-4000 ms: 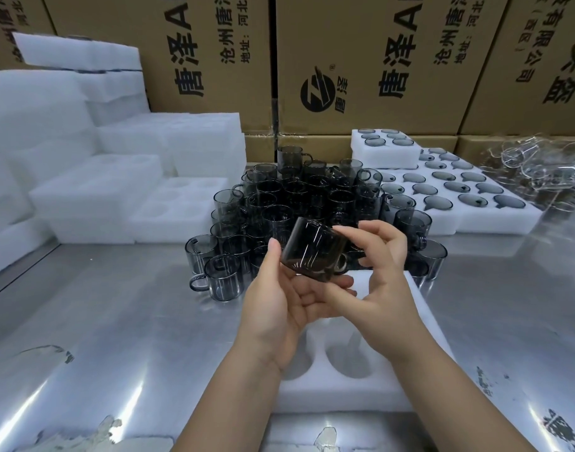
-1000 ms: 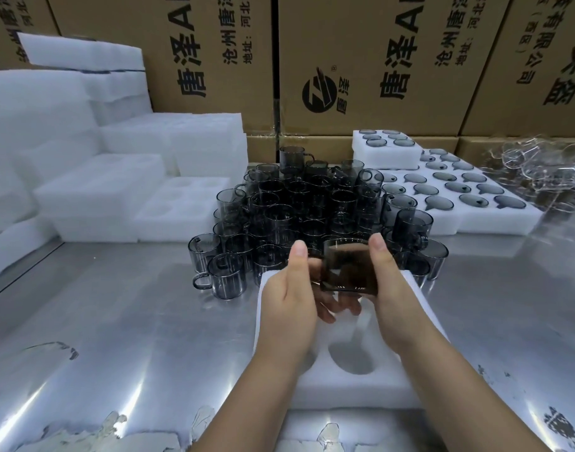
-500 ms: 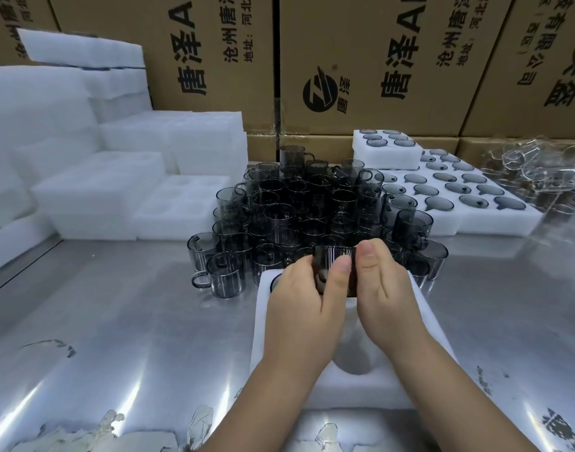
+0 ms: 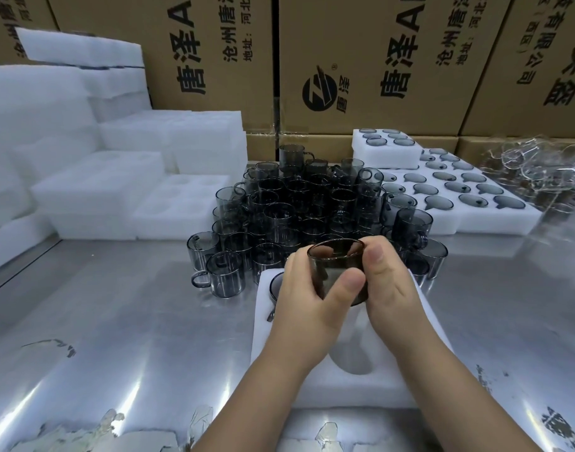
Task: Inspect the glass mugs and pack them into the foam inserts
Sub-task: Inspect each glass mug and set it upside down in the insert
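The smoky grey glass mug (image 4: 336,272) stands upright, mouth up, clamped between both your hands just above the far end of the white foam insert (image 4: 377,391) in front of you. Your left hand (image 4: 307,309) wraps its near wall with the thumb across the glass. Your right hand (image 4: 392,283) grips the other side, thumb by the rim. The handle is hidden behind your fingers.

You look to be finishing the inspection and about to seat it. The next move calls for lowering it straight into a free pocket, handle turned to suit the cut-out.

A seated mug's rim (image 4: 275,285) shows in the far left pocket, and a round empty pocket (image 4: 351,365) lies nearer you. Beyond, the cluster of grey mugs (image 4: 295,203) waits on the shiny metal desk (image 4: 116,321), with filled inserts (image 4: 458,194) to the right and empty foam blocks (image 4: 100,181) to the left.
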